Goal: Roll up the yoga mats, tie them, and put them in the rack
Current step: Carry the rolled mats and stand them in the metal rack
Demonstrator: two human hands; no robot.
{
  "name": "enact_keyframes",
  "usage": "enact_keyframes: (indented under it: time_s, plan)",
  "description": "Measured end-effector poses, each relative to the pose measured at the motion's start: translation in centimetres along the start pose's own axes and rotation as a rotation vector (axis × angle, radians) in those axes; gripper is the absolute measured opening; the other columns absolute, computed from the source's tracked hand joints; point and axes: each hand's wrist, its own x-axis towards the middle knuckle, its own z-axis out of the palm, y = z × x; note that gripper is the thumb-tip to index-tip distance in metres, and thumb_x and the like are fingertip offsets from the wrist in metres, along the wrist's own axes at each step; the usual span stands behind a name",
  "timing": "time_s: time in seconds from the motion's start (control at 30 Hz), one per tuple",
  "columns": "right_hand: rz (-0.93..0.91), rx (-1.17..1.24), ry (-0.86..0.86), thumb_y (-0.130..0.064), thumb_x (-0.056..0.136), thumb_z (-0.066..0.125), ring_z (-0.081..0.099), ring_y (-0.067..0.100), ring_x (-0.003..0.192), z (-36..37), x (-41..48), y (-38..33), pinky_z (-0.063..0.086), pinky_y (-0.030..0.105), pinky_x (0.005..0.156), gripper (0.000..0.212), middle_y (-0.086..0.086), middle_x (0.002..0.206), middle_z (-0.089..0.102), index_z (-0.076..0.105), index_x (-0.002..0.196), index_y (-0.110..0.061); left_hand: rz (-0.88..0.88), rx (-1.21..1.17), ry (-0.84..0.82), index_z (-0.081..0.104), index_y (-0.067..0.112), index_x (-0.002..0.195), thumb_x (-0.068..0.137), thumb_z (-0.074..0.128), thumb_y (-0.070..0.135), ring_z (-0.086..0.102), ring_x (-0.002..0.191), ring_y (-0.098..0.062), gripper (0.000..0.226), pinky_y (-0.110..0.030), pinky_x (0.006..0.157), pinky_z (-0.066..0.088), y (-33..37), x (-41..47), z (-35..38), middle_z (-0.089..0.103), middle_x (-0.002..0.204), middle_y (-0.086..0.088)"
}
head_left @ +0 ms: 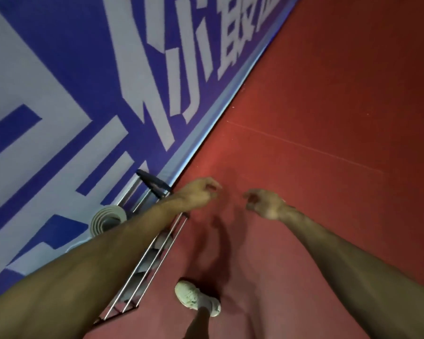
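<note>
Hanging loose w/ fingers lightly curled, 2 hands are holding nothing: left hand [201,193], right hand [264,203] at its 3 o'clock, apart. 1 metal rack [143,265] is standing at 7 o'clock along the blue wall [59,69]. 1 rolled mat [108,216] is sitting in it; other rolls can't be counted. 1 shoe [194,296] at 6 o'clock.

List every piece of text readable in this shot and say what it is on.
On the blue wall banner: large white characters, tilted, blurred and cut off at the top edge; none readable with confidence.
On the banner's left: white blocky shapes, a pattern, no legible text.
On the shoe, rack and rolled mat: no text visible.
</note>
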Motion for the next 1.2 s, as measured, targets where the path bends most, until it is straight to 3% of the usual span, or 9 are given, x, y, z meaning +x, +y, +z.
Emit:
enact_keyframes:
  time_s: [0.03,0.17,0.3,0.47,0.6,0.77,0.87,0.97,1.2]
  plan:
    - [0.030,0.004,0.013,-0.020,0.090,0.063,0.060,0.020,0.112,-0.8,-2.3,2.6,0.037,0.016,0.082,0.041,0.004,0.120,0.066,0.058,0.131,-0.016,0.031,0.013,-0.032,0.064,0.009,0.113,0.088,0.063,0.006,0.057,0.097,-0.012,0.025,-0.007,0.076,0.042,2.1,-0.3,2.3,0.063,0.103,-0.001]
    - [0.147,0.070,0.085,-0.021,0.088,0.067,0.060,0.021,0.111,-3.1,-12.4,13.7,0.043,0.023,0.087,0.038,0.005,0.119,0.066,0.061,0.125,-0.015,0.157,0.134,-0.140,0.065,0.009,0.112,0.087,0.066,0.008,0.055,0.094,-0.012,0.025,-0.023,0.091,0.043,9.6,-1.7,13.2,0.066,0.104,-0.008]
    - [0.302,0.178,0.168,-0.023,0.088,0.068,0.058,0.021,0.114,-5.0,-24.5,25.4,0.041,0.021,0.087,0.049,0.004,0.129,0.061,0.053,0.133,-0.014,0.322,0.249,-0.302,0.065,0.011,0.108,0.085,0.070,0.009,0.053,0.093,-0.015,0.024,-0.028,0.090,0.044,18.0,-3.7,24.8,0.061,0.100,-0.006]
    - [0.500,0.285,0.313,-0.025,0.088,0.068,0.056,0.022,0.116,-5.6,-38.5,37.8,0.040,0.020,0.086,0.053,0.007,0.131,0.059,0.050,0.136,-0.013,0.497,0.413,-0.473,0.063,0.015,0.113,0.086,0.069,0.020,0.058,0.104,-0.014,0.028,-0.023,0.094,0.042,28.4,-6.0,38.6,0.062,0.110,-0.002]
    - [0.620,0.313,0.279,-0.020,0.086,0.070,0.053,0.024,0.122,-5.1,-45.6,43.7,0.042,0.026,0.093,0.063,0.008,0.138,0.054,0.042,0.142,-0.011,0.671,0.480,-0.485,0.068,0.019,0.105,0.087,0.066,0.020,0.058,0.106,-0.011,0.018,-0.016,0.090,0.038,34.3,-7.9,47.3,0.066,0.110,0.002]
    - [0.707,0.348,0.304,-0.025,0.087,0.070,0.050,0.025,0.125,-6.6,-49.0,50.0,0.041,0.028,0.098,0.067,0.010,0.140,0.051,0.038,0.144,-0.011,0.730,0.683,-0.633,0.065,0.018,0.113,0.089,0.065,0.027,0.054,0.107,-0.012,0.026,-0.016,0.089,0.034,38.7,-6.8,54.9,0.060,0.110,0.003]
    - [0.730,0.345,0.318,-0.025,0.087,0.069,0.049,0.026,0.126,-8.8,-48.6,53.8,0.041,0.030,0.100,0.066,0.010,0.141,0.049,0.038,0.144,-0.011,0.747,0.648,-0.600,0.067,0.017,0.108,0.087,0.066,0.022,0.055,0.094,-0.014,0.022,-0.023,0.092,0.040,40.9,-3.4,58.2,0.057,0.097,0.003]
    - [0.744,0.315,0.297,-0.027,0.088,0.068,0.049,0.025,0.125,-11.4,-47.7,57.5,0.039,0.026,0.096,0.062,0.009,0.139,0.051,0.041,0.142,-0.012,0.771,0.604,-0.547,0.067,0.014,0.106,0.086,0.067,0.017,0.049,0.082,-0.013,0.021,-0.021,0.083,0.039,43.3,1.0,61.3,0.049,0.090,0.002]
    - [0.788,0.308,0.245,-0.029,0.090,0.066,0.048,0.026,0.126,-18.4,-45.4,64.5,0.038,0.029,0.098,0.061,0.011,0.140,0.050,0.040,0.142,-0.011,0.657,0.544,-0.592,0.065,0.018,0.106,0.086,0.067,0.019,0.049,0.083,-0.012,0.019,-0.017,0.078,0.035,49.8,8.9,66.8,0.049,0.094,0.002]
